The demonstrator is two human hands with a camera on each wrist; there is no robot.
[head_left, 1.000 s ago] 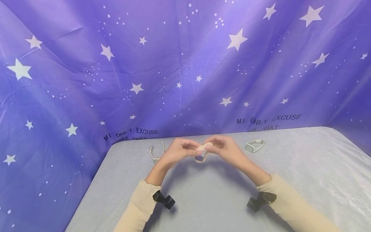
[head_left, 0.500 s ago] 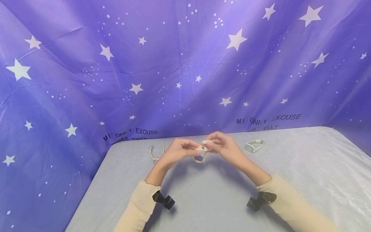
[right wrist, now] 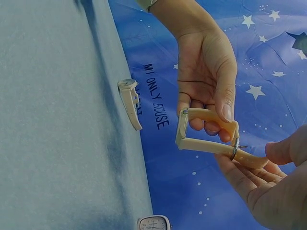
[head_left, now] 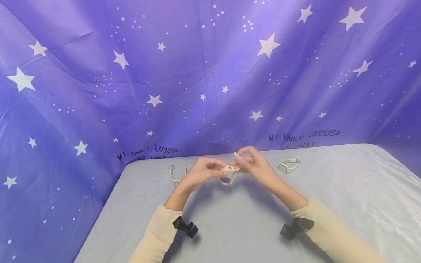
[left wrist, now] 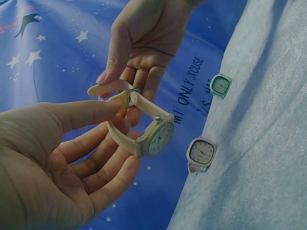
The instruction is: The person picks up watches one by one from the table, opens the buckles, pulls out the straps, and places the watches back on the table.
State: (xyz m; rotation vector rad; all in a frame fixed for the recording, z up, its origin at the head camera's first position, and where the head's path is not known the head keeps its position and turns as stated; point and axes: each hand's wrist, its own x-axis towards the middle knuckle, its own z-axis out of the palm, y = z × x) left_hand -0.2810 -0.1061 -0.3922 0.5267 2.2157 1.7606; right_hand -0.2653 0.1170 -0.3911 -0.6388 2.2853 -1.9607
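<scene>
Cream-strapped, the watch (left wrist: 159, 137) is held above the grey table (head_left: 230, 226). From my remote feed I record the left hand (head_left: 203, 171) pinching its band beside the buckle (left wrist: 134, 91), and the right hand (head_left: 255, 162) nipping the strap's free end (left wrist: 106, 88) between thumb and fingers. I note a green watch (left wrist: 221, 86) lying on the table.

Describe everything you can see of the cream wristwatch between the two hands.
The cream wristwatch has a pale dial with dark markings, a side crown and a smooth strap, perhaps plastic. The strap is looped, its holed free end through a silvery metal buckle; I can't tell whether the prong sits in a hole. It's held above the grey cloth-covered table, the left hand pinching the strap by the buckle, the right hand gripping the free end.
</scene>
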